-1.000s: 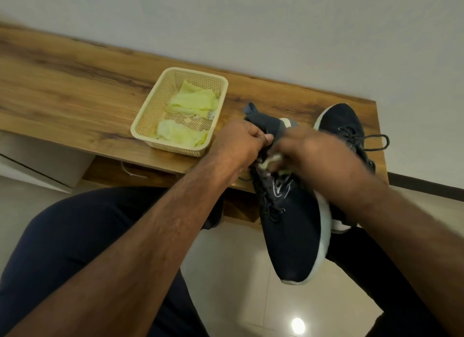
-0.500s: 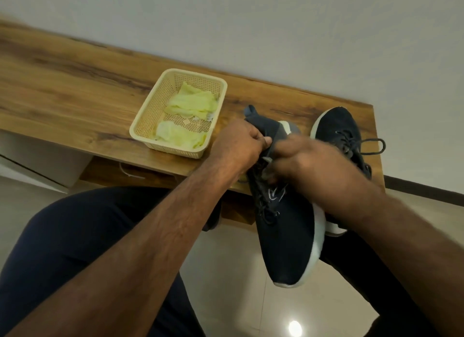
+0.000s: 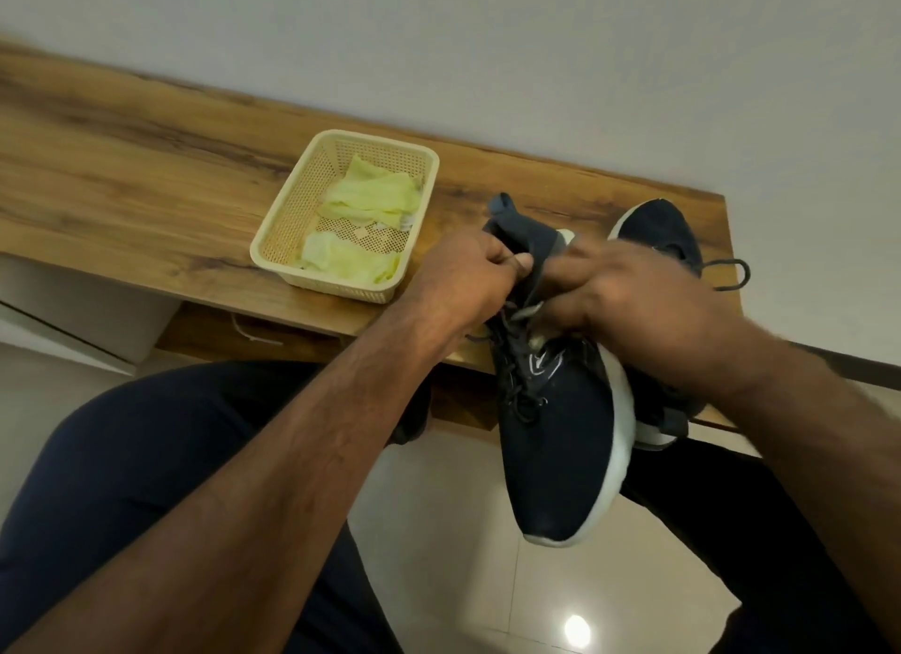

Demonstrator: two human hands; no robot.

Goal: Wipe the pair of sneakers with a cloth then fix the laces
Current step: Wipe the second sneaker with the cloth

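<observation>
Seated at a wooden bench (image 3: 146,204) set against a pale wall, dark trousers (image 3: 146,482) filling the lower view. Held out over the tiled floor, between the knees: a dark navy sneaker (image 3: 560,448) with a white sole, toe toward the camera, heel end raised near the bench's front edge. Left hand (image 3: 468,278) curled at the collar, thumb and fingers pinching the grey tongue or heel fabric there. Right hand (image 3: 629,302) blurred, curled over the lace area on the shoe's right side, with a scrap of pale cloth (image 3: 529,312) peeking out beneath its fingers; hard to tell exactly how that cloth is held. Black laces (image 3: 517,385) loose and tangled down the front of the upper. Behind the right wrist, on the bench near its right end: the second sneaker (image 3: 658,229), also navy with a white sole, one lace loop (image 3: 731,275) trailing out to the right. Left of the shoes, on the bench: a cream plastic basket (image 3: 292,204) with perforated walls, holding crumpled yellow-green cloths (image 3: 370,199).
</observation>
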